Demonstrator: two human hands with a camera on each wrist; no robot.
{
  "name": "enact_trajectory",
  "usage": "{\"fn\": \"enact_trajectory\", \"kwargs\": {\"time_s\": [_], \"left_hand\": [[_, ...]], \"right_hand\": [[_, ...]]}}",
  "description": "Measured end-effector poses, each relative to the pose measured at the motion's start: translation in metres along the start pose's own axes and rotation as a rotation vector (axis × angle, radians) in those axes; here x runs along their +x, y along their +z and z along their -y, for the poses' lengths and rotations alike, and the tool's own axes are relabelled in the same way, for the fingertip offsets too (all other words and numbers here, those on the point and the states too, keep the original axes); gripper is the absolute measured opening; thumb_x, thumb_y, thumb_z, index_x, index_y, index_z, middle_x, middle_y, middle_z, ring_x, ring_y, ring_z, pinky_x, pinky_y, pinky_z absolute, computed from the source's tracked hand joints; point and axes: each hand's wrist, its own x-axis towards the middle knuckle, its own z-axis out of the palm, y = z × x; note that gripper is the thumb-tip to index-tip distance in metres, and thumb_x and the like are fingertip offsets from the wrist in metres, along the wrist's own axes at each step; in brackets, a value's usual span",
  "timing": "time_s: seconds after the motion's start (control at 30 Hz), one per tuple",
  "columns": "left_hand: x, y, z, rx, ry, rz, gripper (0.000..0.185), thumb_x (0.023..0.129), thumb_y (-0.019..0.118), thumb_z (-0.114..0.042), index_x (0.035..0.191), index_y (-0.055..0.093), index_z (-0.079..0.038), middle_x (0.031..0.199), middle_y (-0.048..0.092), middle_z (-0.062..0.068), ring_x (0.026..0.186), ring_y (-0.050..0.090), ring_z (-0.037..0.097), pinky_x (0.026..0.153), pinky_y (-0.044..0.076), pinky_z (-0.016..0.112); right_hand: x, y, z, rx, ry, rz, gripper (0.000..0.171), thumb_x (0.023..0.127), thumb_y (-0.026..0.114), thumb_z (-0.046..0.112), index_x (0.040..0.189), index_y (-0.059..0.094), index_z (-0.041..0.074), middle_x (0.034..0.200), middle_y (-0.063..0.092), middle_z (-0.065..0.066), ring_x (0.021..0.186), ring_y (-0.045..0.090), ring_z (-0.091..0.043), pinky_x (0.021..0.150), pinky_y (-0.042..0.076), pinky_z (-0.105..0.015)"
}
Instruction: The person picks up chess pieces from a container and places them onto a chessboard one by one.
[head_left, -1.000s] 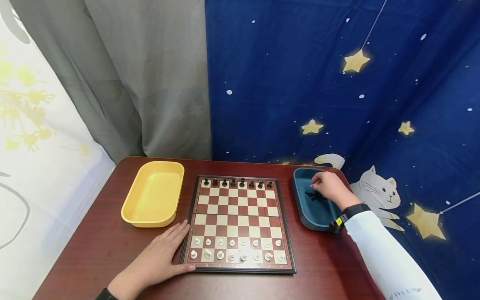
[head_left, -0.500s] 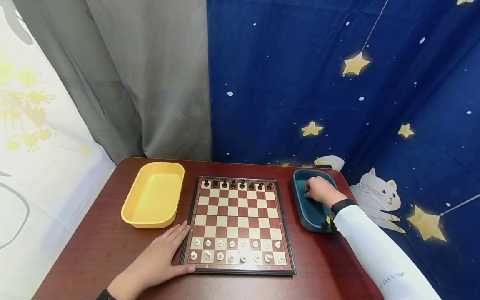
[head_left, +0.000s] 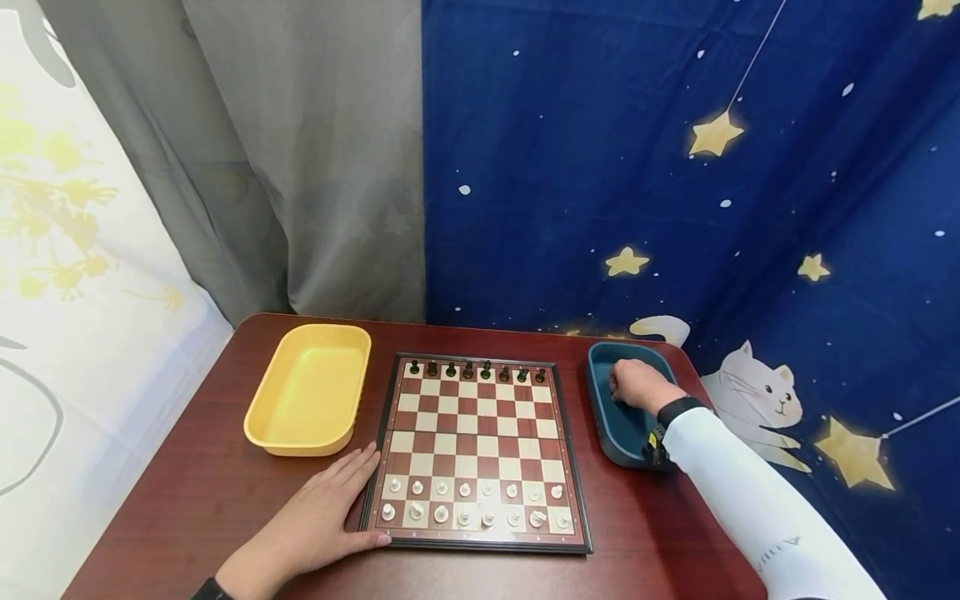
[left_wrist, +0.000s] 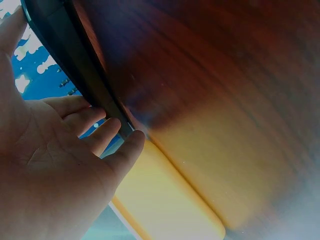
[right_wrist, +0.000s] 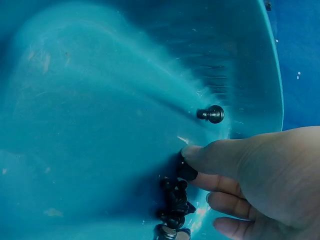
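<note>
The chessboard (head_left: pixel 476 423) lies on the table with a row of black pieces (head_left: pixel 486 371) at its far edge. Two rows of white pieces (head_left: pixel 441 514) stand along the near side. My left hand (head_left: pixel 322 512) rests at the board's left edge, fingers extended along it and thumb at the near corner. Inside the dark teal tub (head_left: pixel 617 451) is my right hand (head_left: pixel 641 387). Its thumb and index finger pinch a black chess piece (right_wrist: pixel 186 169) in the right wrist view. Several more black pieces (right_wrist: pixel 175 202) lie clustered beside it, and one black pawn (right_wrist: pixel 212 114) lies apart near the wall.
A yellow tub (head_left: pixel 311 392) stands left of the board on the dark red table (head_left: pixel 187 500). Behind the table hang a grey curtain (head_left: pixel 352 167) and a blue star-patterned curtain (head_left: pixel 570 167).
My right hand has lowered into the teal tub, over the black pieces, and now pinches one of them. My left hand stays at the board's edge.
</note>
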Motion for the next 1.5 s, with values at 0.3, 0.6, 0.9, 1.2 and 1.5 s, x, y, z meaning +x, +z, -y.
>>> {"fn": "enact_trajectory", "kwargs": {"time_s": [0.3,0.6,0.9,1.2,1.5], "left_hand": [[-0.003,0.002,0.002,-0.004,-0.01,0.006,0.115,0.088,0.075,-0.081,0.167,0.046,-0.003,0.174,0.042,0.017,0.159,0.041,0.043,0.121,0.042,0.067],[-0.006,0.002,0.003,-0.007,-0.019,0.007,0.116,0.088,0.075,-0.082,0.168,0.046,-0.003,0.174,0.042,0.016,0.159,0.04,0.043,0.121,0.042,0.067],[-0.005,0.002,0.004,-0.011,-0.034,0.011,0.116,0.088,0.073,-0.083,0.168,0.045,-0.004,0.175,0.041,0.015,0.16,0.04,0.042,0.121,0.041,0.067],[-0.004,0.005,0.006,0.005,-0.012,-0.008,0.115,0.089,0.072,-0.083,0.168,0.046,-0.004,0.175,0.041,0.015,0.159,0.04,0.042,0.121,0.042,0.066],[0.002,0.004,0.003,-0.01,-0.016,0.007,0.116,0.088,0.073,-0.084,0.169,0.045,-0.005,0.175,0.041,0.014,0.16,0.04,0.041,0.122,0.04,0.066]], "right_hand": [[0.005,0.006,0.005,0.002,0.03,-0.001,0.036,0.101,0.065,-0.002,0.068,0.058,0.011,0.063,0.045,0.002,0.057,0.048,-0.018,0.059,0.039,-0.031],[0.005,-0.014,0.017,0.085,0.042,-0.069,0.008,0.101,0.067,0.002,0.099,0.074,0.001,0.084,0.068,-0.007,0.069,0.06,-0.021,0.067,0.052,-0.038],[0.011,-0.04,0.063,0.121,-0.023,-0.184,0.01,0.105,0.074,0.006,0.11,0.082,0.004,0.101,0.077,-0.009,0.087,0.068,-0.024,0.078,0.059,-0.046],[0.036,-0.029,0.129,0.202,-0.153,-0.143,0.009,0.104,0.078,0.011,0.111,0.084,0.009,0.103,0.078,-0.002,0.082,0.065,-0.016,0.076,0.056,-0.041],[0.072,-0.008,0.198,0.146,-0.305,-0.084,0.01,0.103,0.079,0.009,0.11,0.085,0.011,0.099,0.078,0.004,0.089,0.068,-0.015,0.099,0.057,-0.046]]}}
